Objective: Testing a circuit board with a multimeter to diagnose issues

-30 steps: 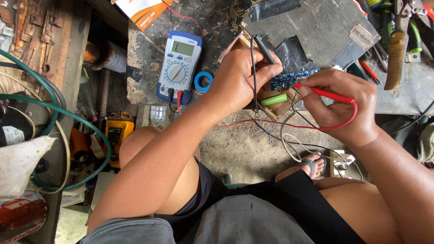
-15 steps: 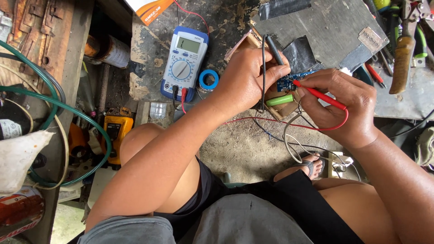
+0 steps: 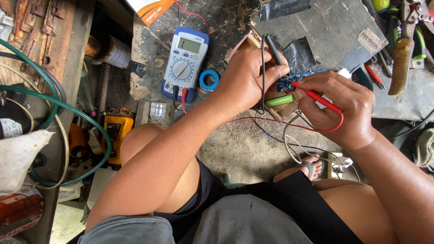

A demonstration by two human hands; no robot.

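- Blue circuit board (image 3: 291,82): small, held at the near edge of the surface (image 3: 226,27), between both hands; propped there, likely so both probe tips can reach it.
- Green cell (image 3: 279,100): cylindrical, lying just under the board, touching the left hand's lower fingers.
- Black probe (image 3: 274,50): slanted, tip down toward the board; pinched in the left hand (image 3: 246,83), fingers closed round the shaft, black lead running down past the palm.
- Red probe (image 3: 318,99): slanted, tip on the board's right end; clamped pen-fashion in the right hand (image 3: 337,108), thumb and fingers (image 3: 312,81) pressed together on it, probably for fine aim; red lead looping back under the wrist.
- Multimeter (image 3: 184,63): blue and white, flat on the surface left of the hands, screen up, presumably so it reads at a glance; red and black plugs in its lower sockets.
- Blue tape roll (image 3: 209,80): flat, just beside the meter.
- Grey sheet (image 3: 330,31): beyond the hands, patched with black tape.
- Hand tools (image 3: 402,45): heaped at far right, well apart from the board.
- Green hose (image 3: 54,113): looped at far left, off the surface.
- Sandalled foot (image 3: 307,167): on the ground below, among loose wires.
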